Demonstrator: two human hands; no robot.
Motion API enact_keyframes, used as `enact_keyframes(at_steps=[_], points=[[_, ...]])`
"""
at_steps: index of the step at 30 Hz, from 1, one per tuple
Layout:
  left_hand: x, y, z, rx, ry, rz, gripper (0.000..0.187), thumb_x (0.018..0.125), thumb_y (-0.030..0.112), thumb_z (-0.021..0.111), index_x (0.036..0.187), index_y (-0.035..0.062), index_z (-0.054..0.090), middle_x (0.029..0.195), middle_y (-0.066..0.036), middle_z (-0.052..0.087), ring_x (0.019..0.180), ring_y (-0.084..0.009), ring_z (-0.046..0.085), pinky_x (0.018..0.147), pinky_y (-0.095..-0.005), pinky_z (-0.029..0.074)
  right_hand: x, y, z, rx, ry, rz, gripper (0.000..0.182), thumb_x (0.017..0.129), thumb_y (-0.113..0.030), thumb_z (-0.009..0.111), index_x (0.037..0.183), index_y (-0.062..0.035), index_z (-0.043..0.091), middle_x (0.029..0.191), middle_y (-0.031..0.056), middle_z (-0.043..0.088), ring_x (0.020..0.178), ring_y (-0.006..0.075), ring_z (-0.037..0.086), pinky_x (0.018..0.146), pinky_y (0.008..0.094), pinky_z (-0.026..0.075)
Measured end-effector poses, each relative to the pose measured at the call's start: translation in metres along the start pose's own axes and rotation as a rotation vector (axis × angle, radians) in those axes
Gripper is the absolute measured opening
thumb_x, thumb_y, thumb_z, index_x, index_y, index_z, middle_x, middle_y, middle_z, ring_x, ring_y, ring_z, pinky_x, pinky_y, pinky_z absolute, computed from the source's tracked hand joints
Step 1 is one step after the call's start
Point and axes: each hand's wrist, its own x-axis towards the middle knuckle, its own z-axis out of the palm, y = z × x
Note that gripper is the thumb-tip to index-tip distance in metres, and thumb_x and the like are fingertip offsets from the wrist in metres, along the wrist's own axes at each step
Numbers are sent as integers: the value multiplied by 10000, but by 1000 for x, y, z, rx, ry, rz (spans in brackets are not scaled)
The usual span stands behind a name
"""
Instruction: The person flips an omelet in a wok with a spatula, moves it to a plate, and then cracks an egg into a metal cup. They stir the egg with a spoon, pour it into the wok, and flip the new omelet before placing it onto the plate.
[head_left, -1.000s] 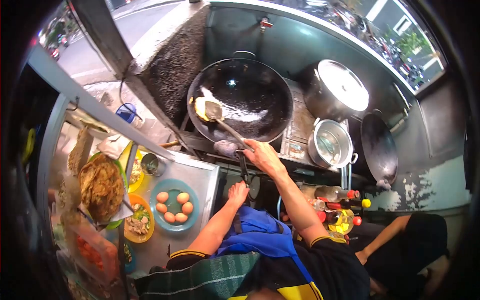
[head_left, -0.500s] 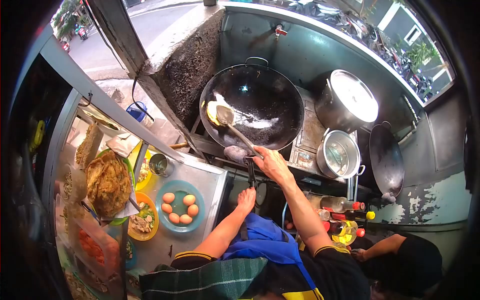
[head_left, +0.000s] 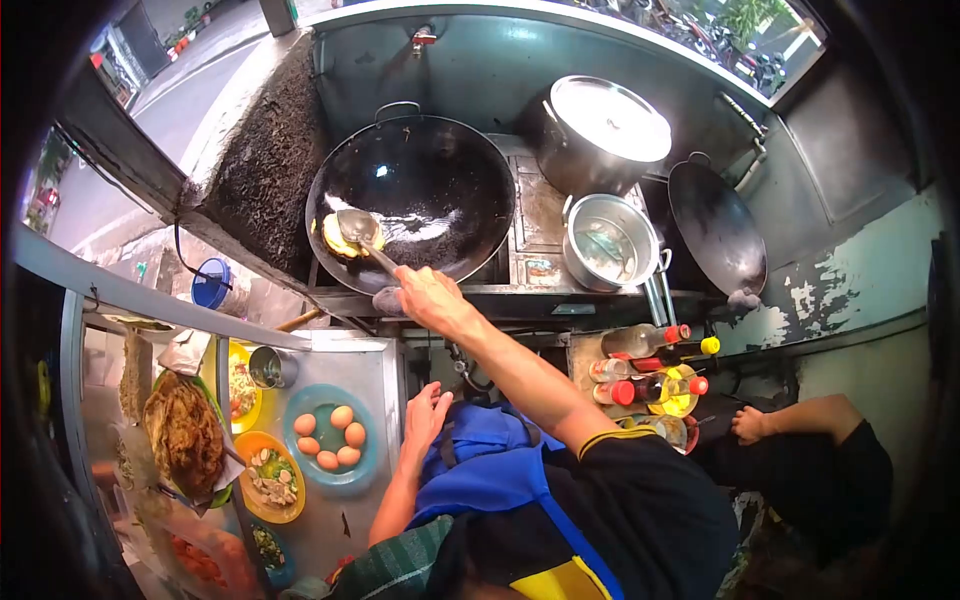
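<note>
My right hand (head_left: pixel 430 298) is closed round the handle of a metal wok spatula (head_left: pixel 358 226). The spatula's blade rests over a yellow-and-white egg (head_left: pixel 340 236) at the left side of a large black wok (head_left: pixel 440 170). Oil or a light glare shows in the wok's middle. My left hand (head_left: pixel 428 412) is open and holds nothing, its fingers stretched out near the front of the blue apron (head_left: pixel 480 440), close to the counter's right edge. A plate (head_left: pixel 368 460) of several brown eggs (head_left: pixel 327 459) lies on the counter to its left.
A lidded pot (head_left: pixel 600 130), a saucepan (head_left: pixel 608 242) and a second wok (head_left: pixel 718 230) stand to the right. Below them are bottles (head_left: pixel 640 341). Bowls of chopped food (head_left: pixel 272 478) and fried food (head_left: pixel 183 432) are at left. Another person's hand (head_left: pixel 748 425) is at right.
My left hand has drawn back from the black part below the stove front, toward the apron. The spatula stays over the egg in my right hand. The whole view has shifted.
</note>
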Motion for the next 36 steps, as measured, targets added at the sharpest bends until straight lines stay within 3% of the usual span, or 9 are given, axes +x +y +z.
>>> enact_keyframes(at_steps=[4,13,14,17,22,24,27,34,36], points=[[-31,23,-26,-178,-54,-38,447,920,255,688,1231,-54,606,1128,-215,693,1031,-275,697,869,-343,559,7,2,-12,-25,-20,-45,315,866,-189,641,1152,-60,611,827,243,683,813,439,671,728,532,545],[-56,61,-60,-205,-18,-59,450,912,273,701,1255,-5,614,1094,-207,704,1015,-264,696,873,-344,553,4,1,-10,-76,-39,-92,378,871,-216,655,1208,-63,580,942,267,679,922,447,654,811,539,520],[-58,65,-64,-201,2,-61,450,912,273,701,1255,-5,614,1094,-207,704,1015,-264,696,873,-344,553,3,2,-10,-60,-21,-72,317,869,-206,638,1143,-51,608,904,256,689,888,458,664,786,544,535],[-65,74,-76,-239,-21,-70,419,924,260,692,1251,6,628,1089,-147,714,983,-209,684,885,-329,535,8,9,-8,-25,-6,-91,305,874,-203,636,1138,-60,577,858,259,678,864,472,654,761,551,523],[-79,71,-82,-263,51,-42,431,928,272,677,1261,5,617,1101,-166,707,981,-233,694,858,-340,548,15,8,-7,-52,-44,-141,335,877,-199,637,1160,-23,595,893,285,677,902,458,656,818,553,518],[-84,66,-84,-235,68,-46,430,929,275,676,1258,4,619,1100,-168,707,991,-235,692,866,-338,546,13,17,-17,-1,35,-248,350,881,-208,640,1181,-32,601,921,295,673,911,470,649,826,554,521],[-90,70,-91,-235,94,-47,414,934,274,673,1253,16,627,1119,-144,704,1020,-219,682,898,-340,533,3,10,-15,-29,-24,-92,358,884,-222,645,1190,-42,599,976,304,667,941,496,633,846,543,518],[-101,73,-100,-209,146,-54,392,930,273,677,1225,17,646,1109,-148,706,985,-224,690,872,-342,541,-5,6,-17,2,4,-132,356,879,-207,651,1179,-23,604,961,290,673,942,481,637,835,534,520],[-99,69,-97,-218,170,-49,387,929,273,678,1221,21,649,1109,-148,706,978,-223,691,865,-341,541,-4,2,-33,28,-57,-9,419,874,-261,608,1221,-27,616,1123,259,662,1093,433,614,969,478,474]])
